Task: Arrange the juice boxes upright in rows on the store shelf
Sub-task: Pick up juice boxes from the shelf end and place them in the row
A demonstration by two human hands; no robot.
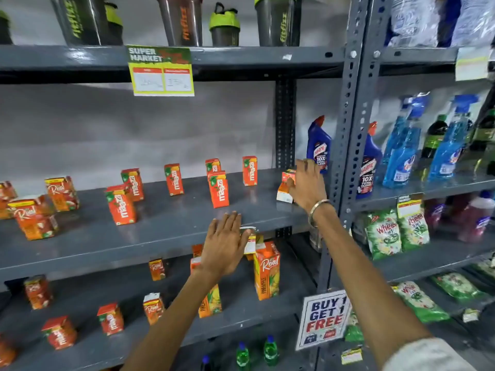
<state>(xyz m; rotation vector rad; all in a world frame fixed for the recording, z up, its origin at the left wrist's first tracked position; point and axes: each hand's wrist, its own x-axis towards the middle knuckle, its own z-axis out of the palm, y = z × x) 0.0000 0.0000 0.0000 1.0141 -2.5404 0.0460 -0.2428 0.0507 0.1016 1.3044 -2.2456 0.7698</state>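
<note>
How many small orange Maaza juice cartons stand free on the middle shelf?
6. Small orange Maaza juice cartons: front left, behind it, centre back, centre front, behind that, back right. The carton under the right hand is unreadable, so possibly a seventh.

This is a shop, a small supermarket aisle. Grey slotted-steel shelving [351, 108] carries a "SUPER MARKET" price tag [162, 69] and a "BUY 1 GET 1 FREE" sign [324, 318]. Goods stand in groups: juice boxes [174, 179], shaker bottles [182, 20], toilet cleaner [318, 145], blue spray bottles [401, 148], detergent packets [383, 231].
</note>
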